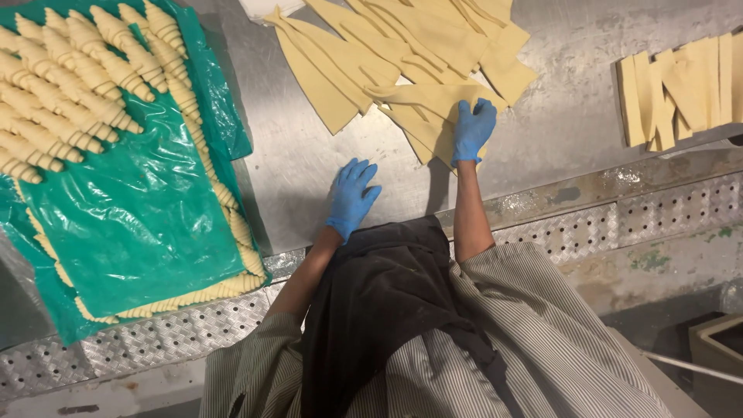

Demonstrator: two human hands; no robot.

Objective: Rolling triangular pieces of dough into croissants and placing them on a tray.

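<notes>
Dough triangle [433, 97], pale yellow, lying flat on the steel table [309, 155] at the near edge of the fanned pile of cut triangles [402, 46]. Probably soft, limp and light, prone to stretching or tearing if lifted by a thin tip; best taken at the wide base, or slid free flat. Likely slightly tacky, so sticking to neighbouring pieces seems possible.

Right hand [471, 129], blue-gloved, pressed on the wide end of that piece, fingers spread and laid flat rather than pinched; not closed around anything. Left hand [352, 195], also gloved, resting open and empty on bare steel, down and to the left of that contact, apart from the dough.

Further right of the grip, a second batch of dough strips [681, 89], cut off by the frame edge. Far left, rolled croissants [70, 70] in rows on green plastic sheet [139, 217], more rows half hidden under the sheet.

Hidden: fingertips' underside, exact overlap of triangles in the pile, top of the pile beyond the frame.
</notes>
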